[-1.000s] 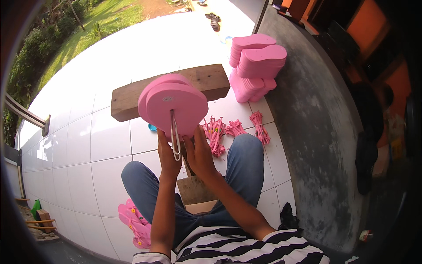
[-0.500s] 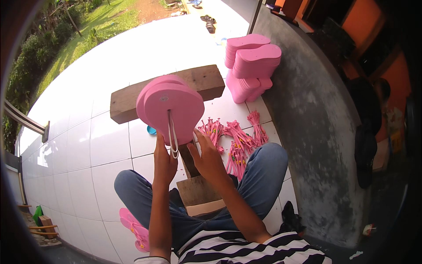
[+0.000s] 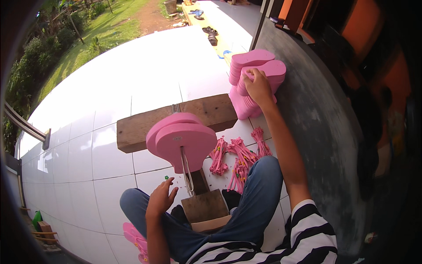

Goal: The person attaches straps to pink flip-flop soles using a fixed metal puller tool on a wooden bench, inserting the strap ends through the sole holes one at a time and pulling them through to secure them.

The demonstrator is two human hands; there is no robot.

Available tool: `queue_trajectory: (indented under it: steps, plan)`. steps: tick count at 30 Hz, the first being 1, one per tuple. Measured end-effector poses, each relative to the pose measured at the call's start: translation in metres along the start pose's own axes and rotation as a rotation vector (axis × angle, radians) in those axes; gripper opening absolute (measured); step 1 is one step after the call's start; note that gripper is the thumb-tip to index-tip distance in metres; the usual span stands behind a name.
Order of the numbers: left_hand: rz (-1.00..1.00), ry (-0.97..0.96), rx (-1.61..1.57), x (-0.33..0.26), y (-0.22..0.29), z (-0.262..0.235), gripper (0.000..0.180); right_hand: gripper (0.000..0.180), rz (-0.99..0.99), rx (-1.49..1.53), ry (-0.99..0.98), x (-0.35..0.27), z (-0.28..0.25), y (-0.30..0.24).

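Observation:
Two pink flip-flop soles (image 3: pixel 187 143) hang one behind the other on a wooden stand (image 3: pixel 222 113), with a thin looped metal rod (image 3: pixel 186 169) sticking out of the front one toward me. Below and left of them, my left hand (image 3: pixel 161 197) is lifted over my knee, empty, its fingers apart. My right hand (image 3: pixel 259 88) reaches far right to the stack of pink soles (image 3: pixel 272 70). Its bent fingers are at the top sole's near-left end, thumb apart; whether they touch it is hard to tell.
Bundles of pink straps (image 3: pixel 239 152) lie on the tiled floor right of the stand. A grey wall (image 3: pixel 316 132) rises beside the stack. A pair of pink flip-flops (image 3: pixel 135 237) sits by my left leg. A wooden block (image 3: pixel 205 206) is between my legs.
Both hands have left the soles on the stand. My right hand has gone up and right to the stack; my left has drawn back toward my knee. The view has shifted slightly.

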State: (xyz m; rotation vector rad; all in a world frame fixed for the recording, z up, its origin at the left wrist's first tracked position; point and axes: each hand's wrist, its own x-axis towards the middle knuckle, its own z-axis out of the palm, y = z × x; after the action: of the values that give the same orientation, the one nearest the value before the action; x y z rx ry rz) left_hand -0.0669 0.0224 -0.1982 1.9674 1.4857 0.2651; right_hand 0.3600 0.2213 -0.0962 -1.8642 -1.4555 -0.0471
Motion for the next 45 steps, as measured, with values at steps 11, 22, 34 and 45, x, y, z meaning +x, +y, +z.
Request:
queue_trajectory:
  steps: [11,22,34,45]
  plan:
    - [-0.147,-0.148,0.082,-0.011,-0.014,0.007,0.049,0.062,0.114,-0.47,-0.215,0.102,0.087,0.026]
    - [-0.473,0.088,0.228,0.091,-0.08,0.032,0.04,0.042,-0.268,0.322,-0.52,-0.097,-0.004,-0.019]
    - [0.105,1.103,0.739,0.284,-0.352,0.177,0.116,0.027,0.02,0.066,-0.755,-0.169,-0.06,-0.045]
    - [-0.214,0.674,-0.074,0.262,-0.29,0.19,0.09,0.028,-0.025,-0.078,-0.796,-0.17,-0.067,-0.05]
